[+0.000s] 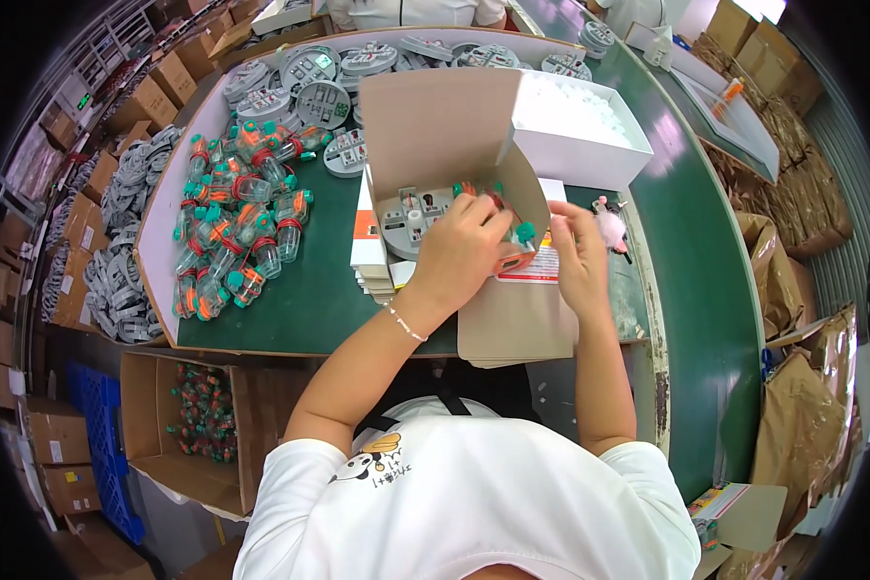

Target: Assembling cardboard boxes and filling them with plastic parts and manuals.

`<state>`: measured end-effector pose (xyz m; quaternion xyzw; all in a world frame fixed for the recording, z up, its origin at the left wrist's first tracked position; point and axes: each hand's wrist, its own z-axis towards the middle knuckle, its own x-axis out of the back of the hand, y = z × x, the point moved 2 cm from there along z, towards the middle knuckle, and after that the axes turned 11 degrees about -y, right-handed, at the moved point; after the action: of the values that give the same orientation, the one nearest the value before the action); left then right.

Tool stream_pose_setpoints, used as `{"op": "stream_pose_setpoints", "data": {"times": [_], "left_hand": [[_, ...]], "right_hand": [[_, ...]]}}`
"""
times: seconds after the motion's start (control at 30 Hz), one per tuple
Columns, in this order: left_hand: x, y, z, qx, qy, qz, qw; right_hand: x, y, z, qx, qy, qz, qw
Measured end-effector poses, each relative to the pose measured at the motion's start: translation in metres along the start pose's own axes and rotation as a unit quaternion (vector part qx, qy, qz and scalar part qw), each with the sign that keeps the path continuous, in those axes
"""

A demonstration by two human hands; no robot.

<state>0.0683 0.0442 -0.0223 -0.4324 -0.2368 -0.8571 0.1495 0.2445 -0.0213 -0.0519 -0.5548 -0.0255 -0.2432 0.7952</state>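
An upright brown-inside carton (440,121) stands before me with its lid raised. Inside lies a grey round plastic part (396,227) with small fittings set in it. My left hand (462,237) reaches into the carton, fingers curled over a clear plastic bottle with green and orange fittings (524,235); the fingertips are partly hidden. Just outside the carton's right wall is my right hand (582,256), with thumb and fingers apart and nothing visible between them. A small pink-and-black object (611,227) lies to its right.
Several clear bottles with green and orange fittings (246,208) are heaped at left. Grey round parts (319,101) pile up behind. A white box (599,159) of white pieces stands back right. Flat brown cardboard (512,329) lies at the front edge; an open carton (145,416) sits lower left.
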Motion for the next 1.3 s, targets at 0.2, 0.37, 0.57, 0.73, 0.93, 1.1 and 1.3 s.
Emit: {"op": "stream_pose_setpoints", "data": {"times": [0.2,0.37,0.57,0.73,0.93,1.1,1.3], "left_hand": [[0.002,0.003,-0.020,-0.024,-0.109,0.009,0.994],[0.012,0.005,-0.019,0.003,-0.103,-0.071,0.992],[0.004,-0.008,-0.026,0.002,-0.092,-0.089,0.992],[0.005,-0.021,-0.015,0.044,-0.213,-0.032,0.976],[0.009,-0.014,-0.019,-0.021,-0.194,0.001,0.981],[0.083,0.030,-0.043,-0.032,0.159,-0.119,0.980],[0.058,-0.073,-0.073,0.231,0.142,-0.060,0.961]], "right_hand": [[-0.003,-0.007,0.003,-0.202,-0.146,0.123,0.961],[-0.012,-0.013,0.016,-0.117,-0.199,-0.099,0.968],[-0.018,0.001,0.018,-0.095,-0.172,-0.148,0.969],[-0.020,-0.006,0.016,-0.087,-0.161,-0.160,0.970],[-0.015,-0.005,0.026,-0.185,-0.191,-0.159,0.951],[0.011,0.007,0.011,-0.105,-0.062,-0.142,0.982],[0.111,-0.013,-0.055,-0.128,0.232,-0.121,0.957]]}}
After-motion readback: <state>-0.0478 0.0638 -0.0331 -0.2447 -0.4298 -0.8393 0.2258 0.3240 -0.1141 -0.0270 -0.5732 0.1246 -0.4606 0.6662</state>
